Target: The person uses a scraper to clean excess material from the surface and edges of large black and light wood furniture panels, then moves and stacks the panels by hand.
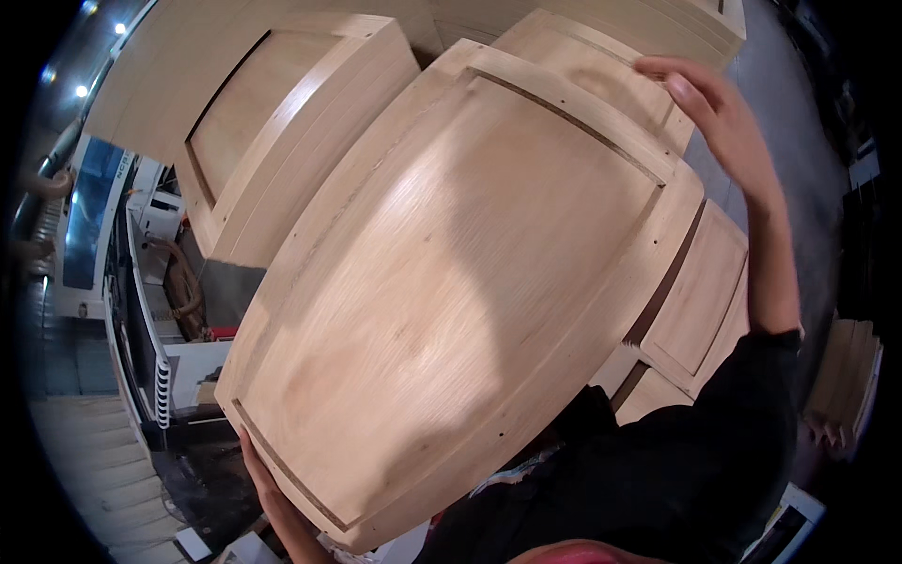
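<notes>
Hands [714,113] grip wooden door panel [451,291]; left hand [268,489] mostly hidden beneath.

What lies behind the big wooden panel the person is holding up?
Behind the panel, stacks of similar wooden panels show: one at upper left, others at right. The right hand grips its far edge, the left hand its near edge. Whatever lies directly behind is covered.

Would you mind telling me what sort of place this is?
Probably a woodworking shop: the hands hold an unfinished wooden door panel, similar panels are stacked behind, and a machine stands at left.
</notes>
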{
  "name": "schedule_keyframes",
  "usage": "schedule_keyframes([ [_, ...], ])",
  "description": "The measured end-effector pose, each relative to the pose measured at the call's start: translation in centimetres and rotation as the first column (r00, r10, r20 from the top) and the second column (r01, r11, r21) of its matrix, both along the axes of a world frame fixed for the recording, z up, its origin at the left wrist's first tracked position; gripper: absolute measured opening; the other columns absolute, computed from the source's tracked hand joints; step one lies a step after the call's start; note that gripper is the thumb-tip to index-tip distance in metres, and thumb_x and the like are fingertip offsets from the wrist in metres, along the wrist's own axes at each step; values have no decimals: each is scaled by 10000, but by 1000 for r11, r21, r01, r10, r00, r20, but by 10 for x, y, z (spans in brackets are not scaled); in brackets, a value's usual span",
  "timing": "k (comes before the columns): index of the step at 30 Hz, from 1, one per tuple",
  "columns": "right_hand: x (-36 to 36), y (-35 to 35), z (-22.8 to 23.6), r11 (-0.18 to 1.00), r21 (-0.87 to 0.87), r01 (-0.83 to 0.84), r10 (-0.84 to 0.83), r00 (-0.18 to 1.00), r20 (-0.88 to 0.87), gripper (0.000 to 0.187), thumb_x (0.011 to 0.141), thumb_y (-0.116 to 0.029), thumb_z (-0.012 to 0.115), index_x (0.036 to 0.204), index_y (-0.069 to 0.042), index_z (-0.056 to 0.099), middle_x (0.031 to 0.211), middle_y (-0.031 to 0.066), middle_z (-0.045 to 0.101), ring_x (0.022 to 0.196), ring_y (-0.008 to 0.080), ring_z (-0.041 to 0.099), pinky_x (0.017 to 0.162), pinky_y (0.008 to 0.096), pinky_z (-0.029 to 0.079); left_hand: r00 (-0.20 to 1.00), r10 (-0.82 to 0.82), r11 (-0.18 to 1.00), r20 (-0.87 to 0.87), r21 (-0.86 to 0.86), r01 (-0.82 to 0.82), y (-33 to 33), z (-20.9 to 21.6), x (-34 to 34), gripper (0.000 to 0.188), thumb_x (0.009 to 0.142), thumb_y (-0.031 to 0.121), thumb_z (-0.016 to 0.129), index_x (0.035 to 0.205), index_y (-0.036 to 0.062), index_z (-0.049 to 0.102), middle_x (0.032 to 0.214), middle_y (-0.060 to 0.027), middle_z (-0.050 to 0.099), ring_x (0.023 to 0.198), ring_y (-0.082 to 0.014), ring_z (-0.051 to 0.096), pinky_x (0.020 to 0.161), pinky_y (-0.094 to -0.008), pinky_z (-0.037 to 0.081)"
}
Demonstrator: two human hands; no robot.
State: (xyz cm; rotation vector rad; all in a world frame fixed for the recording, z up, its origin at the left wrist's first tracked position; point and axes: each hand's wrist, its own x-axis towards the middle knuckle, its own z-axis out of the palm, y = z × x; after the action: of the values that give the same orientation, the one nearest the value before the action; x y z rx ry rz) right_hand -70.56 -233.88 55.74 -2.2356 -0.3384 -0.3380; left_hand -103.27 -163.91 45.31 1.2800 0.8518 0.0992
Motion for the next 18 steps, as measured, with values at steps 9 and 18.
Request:
schedule_keyframes([
  [9,-71,3,-210,431,833,348,-433,889,-147,731,1095,-562,302,1608,-41,308,1614,132,395,1506,260,337,1252,430,215,999,-37,997,6,68,36,-34,9,20,793,986,644,525,1550,91,457,1523,-134,525,1351,-325,517,1126,-472,423],
  [18,-22,12,-169,350,921,169,-420,907,-7,758,1110,-509,286,1640,17,157,1696,143,244,1556,244,234,1267,384,184,996,-69,997,61,47,67,-105,23,39,795,1025,673,422,1593,117,381,1606,-119,422,1417,-336,442,1167,-497,365],
])
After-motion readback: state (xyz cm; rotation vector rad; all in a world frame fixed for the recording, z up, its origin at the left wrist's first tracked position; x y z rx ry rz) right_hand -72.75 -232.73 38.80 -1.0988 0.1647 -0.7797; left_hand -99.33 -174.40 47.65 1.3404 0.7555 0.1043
